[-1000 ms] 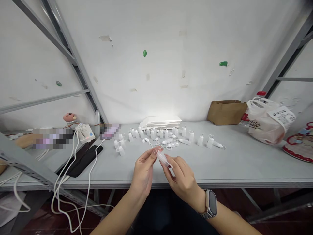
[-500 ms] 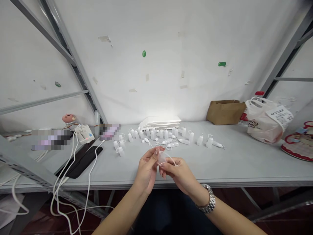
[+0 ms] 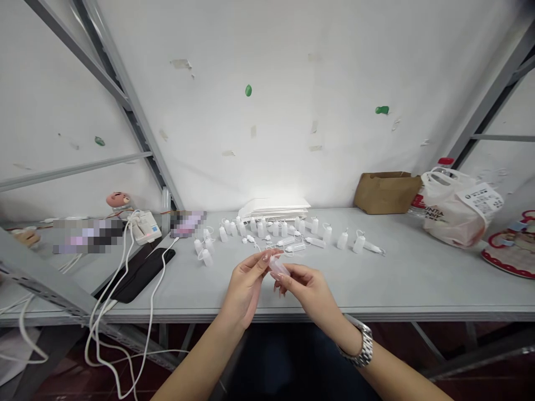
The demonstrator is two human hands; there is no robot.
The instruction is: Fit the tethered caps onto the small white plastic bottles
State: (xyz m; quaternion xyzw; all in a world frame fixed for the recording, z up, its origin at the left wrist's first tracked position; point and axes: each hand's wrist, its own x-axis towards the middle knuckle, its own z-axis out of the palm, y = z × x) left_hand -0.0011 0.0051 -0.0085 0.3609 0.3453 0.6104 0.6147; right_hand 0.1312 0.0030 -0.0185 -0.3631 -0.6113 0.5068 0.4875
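A small translucent plastic bottle (image 3: 279,267) is held between both hands above the front part of the grey shelf (image 3: 401,278). My left hand (image 3: 249,278) pinches its top end, where a thin loop shows. Around its lower body the fingers of my right hand (image 3: 301,281) are closed. Behind the hands several similar bottles with looped caps stand in a loose group, one of them an upright bottle (image 3: 358,244) at the right. Others lie on their sides, such as a bottle (image 3: 315,242) near the middle.
White flat sheets (image 3: 276,208) are stacked at the wall. A brown box (image 3: 387,192) and a plastic bag (image 3: 453,214) stand at the right. To the left are a black pouch (image 3: 144,274), white cables and a power strip (image 3: 146,227). Another person's hand (image 3: 27,238) shows at the far left.
The held bottle has tilted, its body now slanting down to the right, and the loop has shifted. A hand of another person has appeared at the far left edge.
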